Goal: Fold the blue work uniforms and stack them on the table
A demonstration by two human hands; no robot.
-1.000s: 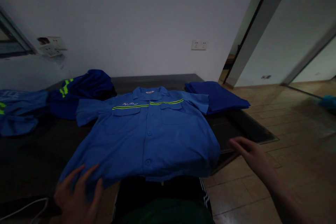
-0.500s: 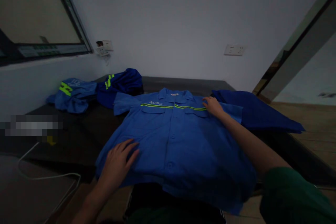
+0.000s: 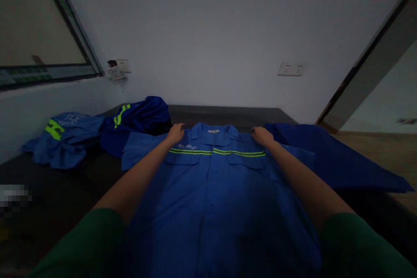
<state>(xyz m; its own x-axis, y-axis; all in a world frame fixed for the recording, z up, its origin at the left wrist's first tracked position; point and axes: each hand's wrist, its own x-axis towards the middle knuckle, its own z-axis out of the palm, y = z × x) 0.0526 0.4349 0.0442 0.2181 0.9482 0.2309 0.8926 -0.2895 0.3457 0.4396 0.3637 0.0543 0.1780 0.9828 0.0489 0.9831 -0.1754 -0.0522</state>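
Note:
A blue short-sleeved work shirt (image 3: 211,191) lies front up and spread out, its collar toward the wall and its lower part reaching toward me. Two yellow-green stripes cross its chest, with pale lettering above the one on the left. My left hand (image 3: 176,134) is at the shirt's left-side shoulder, fingers curled closed on the cloth. At the opposite shoulder, my right hand (image 3: 263,136) pinches the fabric near the sleeve seam. The fingertips of both hands are partly hidden.
Crumpled on the dark table (image 3: 224,113) at the left are a light-blue garment (image 3: 73,139) and a darker blue one (image 3: 140,117) with yellow-green stripes. A dark-blue folded cloth (image 3: 329,154) lies at the right, overhanging the table edge. Behind stands a wall with sockets (image 3: 291,68).
My left hand has gone from the shirt's lower left up to its shoulder. My right hand stays at the other shoulder. The view has shifted closer over the shirt.

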